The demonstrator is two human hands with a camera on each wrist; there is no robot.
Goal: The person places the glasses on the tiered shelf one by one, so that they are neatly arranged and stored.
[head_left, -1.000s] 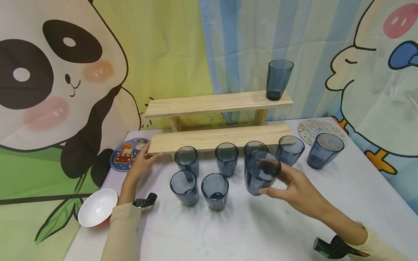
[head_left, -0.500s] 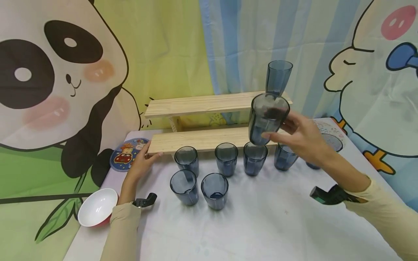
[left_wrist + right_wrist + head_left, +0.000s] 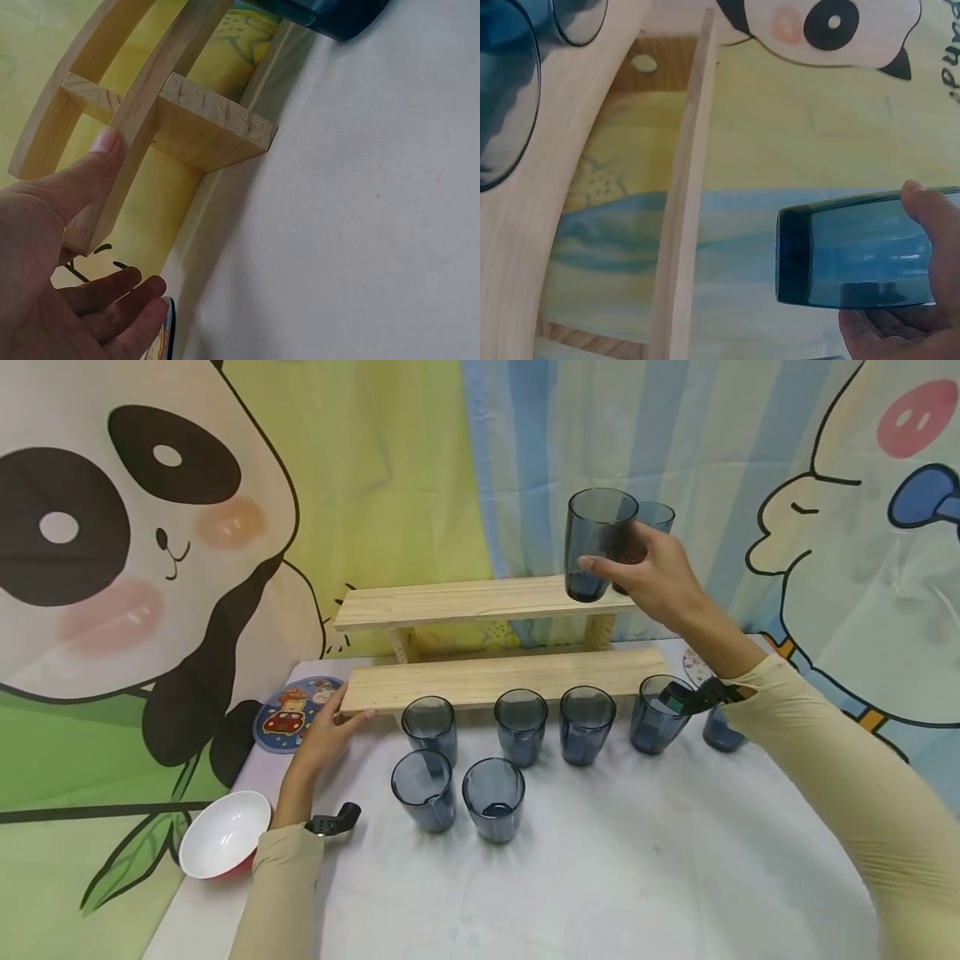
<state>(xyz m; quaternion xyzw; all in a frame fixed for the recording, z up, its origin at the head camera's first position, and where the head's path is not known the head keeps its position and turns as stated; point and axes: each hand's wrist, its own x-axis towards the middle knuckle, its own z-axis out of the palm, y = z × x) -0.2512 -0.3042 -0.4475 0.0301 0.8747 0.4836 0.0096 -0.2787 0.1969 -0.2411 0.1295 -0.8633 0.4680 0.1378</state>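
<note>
My right hand [image 3: 663, 577] holds a blue-tinted drinking glass [image 3: 592, 531] upright, thumb on the near side. The glass is just above the right part of the upper wooden board [image 3: 450, 602]; whether its base touches is unclear. Behind it, another glass [image 3: 657, 515] on that board is mostly hidden. In the right wrist view, the thumb and fingers wrap the held glass [image 3: 855, 251]. My left hand [image 3: 324, 742] grips the left end of the lower board [image 3: 487, 681] of the two-tier shelf, its thumb [image 3: 105, 141] on the wood and the other fingertips loosely curled below.
Several matching glasses, such as this one [image 3: 493, 797], stand on the white table [image 3: 570, 893] before the shelf. One glass [image 3: 723, 731] at the right is partly behind the sleeve. A white bowl [image 3: 225, 835] and a blue round mat [image 3: 288, 718] lie left.
My right hand has lifted the glass from over the front of the table, up and back to the upper board. The left hand has stayed on the lower board.
</note>
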